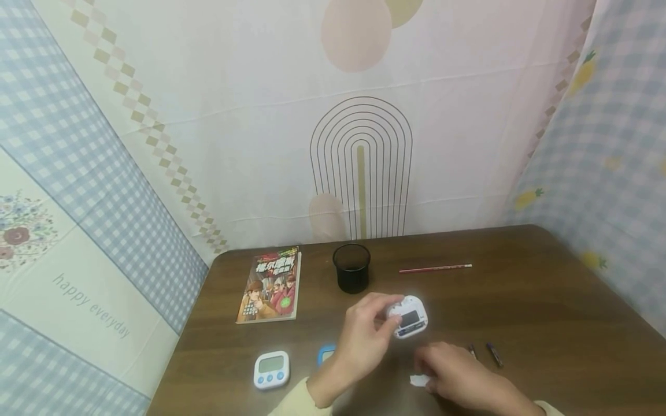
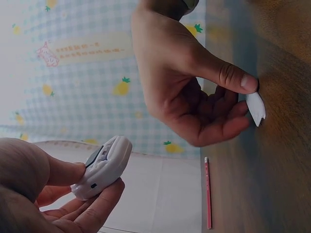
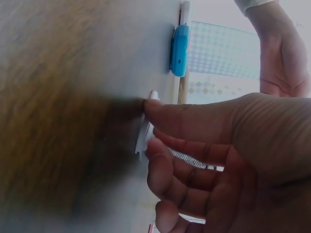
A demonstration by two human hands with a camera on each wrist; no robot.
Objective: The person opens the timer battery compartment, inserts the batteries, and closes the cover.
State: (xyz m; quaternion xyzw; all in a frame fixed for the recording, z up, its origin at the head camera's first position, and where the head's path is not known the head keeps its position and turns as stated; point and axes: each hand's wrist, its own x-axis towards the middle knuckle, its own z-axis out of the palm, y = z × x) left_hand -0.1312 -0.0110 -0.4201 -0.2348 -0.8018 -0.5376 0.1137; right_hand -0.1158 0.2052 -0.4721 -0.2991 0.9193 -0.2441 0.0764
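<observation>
My left hand holds a small white timer above the table, its back turned up and the battery compartment uncovered. In the left wrist view the thumb lies on the back of this timer, with the fingers beneath it. Low at the tabletop, my right hand pinches a small white battery cover between thumb and finger. Seen from the right wrist, the cover stands edge-on, close against the wood. Two thin batteries, one of them farther right, lie just beyond the right hand.
A white timer with blue buttons lies at the front left. Partly hidden behind the left forearm is a blue timer. Farther back are a comic-style book, a black mesh pen cup and a red pencil.
</observation>
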